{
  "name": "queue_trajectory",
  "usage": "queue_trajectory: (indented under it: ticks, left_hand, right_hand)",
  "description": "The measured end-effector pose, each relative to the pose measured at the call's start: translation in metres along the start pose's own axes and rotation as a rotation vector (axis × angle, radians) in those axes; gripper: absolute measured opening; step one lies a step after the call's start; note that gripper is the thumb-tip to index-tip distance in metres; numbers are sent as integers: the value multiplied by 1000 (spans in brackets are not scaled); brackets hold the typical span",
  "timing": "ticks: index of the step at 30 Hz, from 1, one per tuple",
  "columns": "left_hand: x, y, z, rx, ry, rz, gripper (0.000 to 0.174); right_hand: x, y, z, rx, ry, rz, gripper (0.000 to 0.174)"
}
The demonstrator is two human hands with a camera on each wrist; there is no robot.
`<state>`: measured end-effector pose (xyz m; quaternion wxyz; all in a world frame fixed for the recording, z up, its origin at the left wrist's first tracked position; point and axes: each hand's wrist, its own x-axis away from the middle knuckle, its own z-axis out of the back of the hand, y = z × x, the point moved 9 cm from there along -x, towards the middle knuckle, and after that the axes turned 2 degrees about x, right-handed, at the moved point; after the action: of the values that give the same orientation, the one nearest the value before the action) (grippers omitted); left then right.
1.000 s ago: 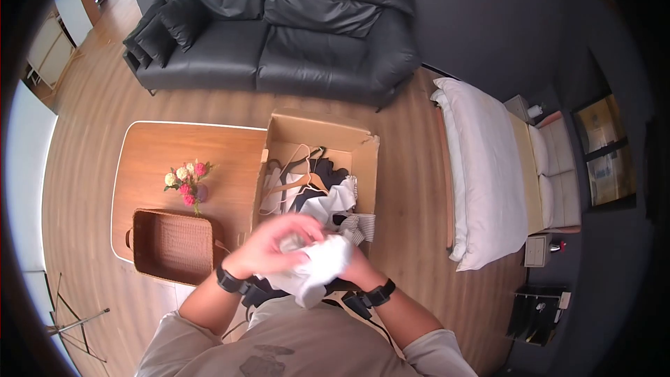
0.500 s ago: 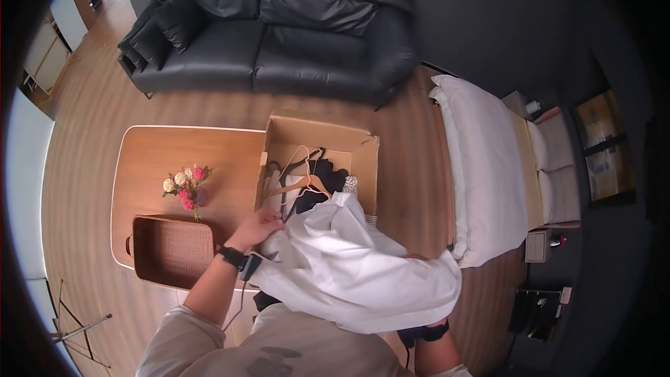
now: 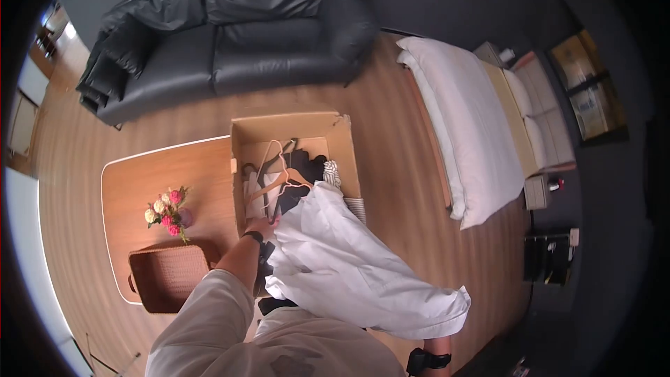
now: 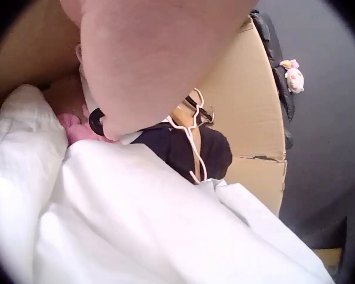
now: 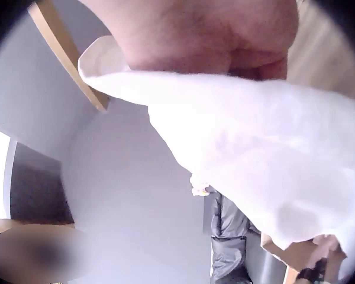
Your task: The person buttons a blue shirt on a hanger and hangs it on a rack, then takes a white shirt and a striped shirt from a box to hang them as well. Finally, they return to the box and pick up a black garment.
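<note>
A white shirt (image 3: pixel 342 258) stretches from the cardboard box (image 3: pixel 289 124) out toward the lower right. At its far end my right hand (image 5: pixel 213 35) grips the cloth, its fingers partly covered by the fabric; in the head view the shirt hides this hand. My left hand (image 3: pixel 259 226) reaches down inside the near left part of the box. The left wrist view shows this hand (image 4: pixel 148 59) beside a rounded black piece (image 4: pixel 96 121) and pink cloth (image 4: pixel 81 130). I cannot tell whether its hidden fingers hold anything. Pale hangers (image 3: pixel 279 167) and dark clothes (image 3: pixel 307 164) lie in the box.
Left of the box is a wooden table (image 3: pixel 195 181) with a vase of flowers (image 3: pixel 167 213) and a woven basket (image 3: pixel 167 276). A black sofa (image 3: pixel 272 63) stands beyond. To the right is a bed (image 3: pixel 467 126), with wooden floor (image 3: pixel 398 202) between it and the box.
The white shirt, bunched between both hands at first, got spread out to the right by my right hand. My left hand moved down into the box. The head view has swung right.
</note>
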<state>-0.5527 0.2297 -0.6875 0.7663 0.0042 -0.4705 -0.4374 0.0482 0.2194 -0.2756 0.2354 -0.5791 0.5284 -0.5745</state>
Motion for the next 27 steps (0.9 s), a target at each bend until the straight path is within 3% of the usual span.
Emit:
queue_trajectory:
  ticks: [2, 4, 5, 10, 13, 16, 18, 20, 22, 25, 27]
  left_hand:
    - [24, 9, 14, 16, 63, 51, 69]
    - [62, 36, 49, -54, 178, 94, 58]
    - [73, 46, 58, 25, 210, 32, 52]
    - [110, 80, 72, 498, 239, -215, 24]
    - [123, 91, 81, 696, 215, -299, 21]
    - [202, 168, 114, 999, 186, -403, 23]
    - [258, 219, 107, 856, 7, -537, 46]
    - [363, 311, 117, 586, -117, -947, 68]
    - [452, 377, 101, 312, -179, -1175, 81]
    - [508, 411, 61, -2, 145, -1259, 63]
    - [497, 402, 47, -52, 91, -1382, 48]
  right_hand:
    - [15, 9, 12, -75, 104, -97, 49]
    - [47, -5, -23, -92, 204, -119, 49]
    - [61, -14, -35, -101, 254, -131, 49]
    - [86, -14, -48, -60, 52, -219, 55]
    - [99, -9, -63, 78, -38, -251, 55]
    - [110, 9, -56, -100, -10, -334, 55]
    - [115, 22, -50, -224, -75, -331, 55]
    - [121, 26, -72, -417, -251, -374, 56]
    - [134, 13, -96, -345, -432, -285, 52]
    - [168, -23, -122, 226, -566, 64, 47]
    - [205, -46, -124, 614, -607, 300, 52]
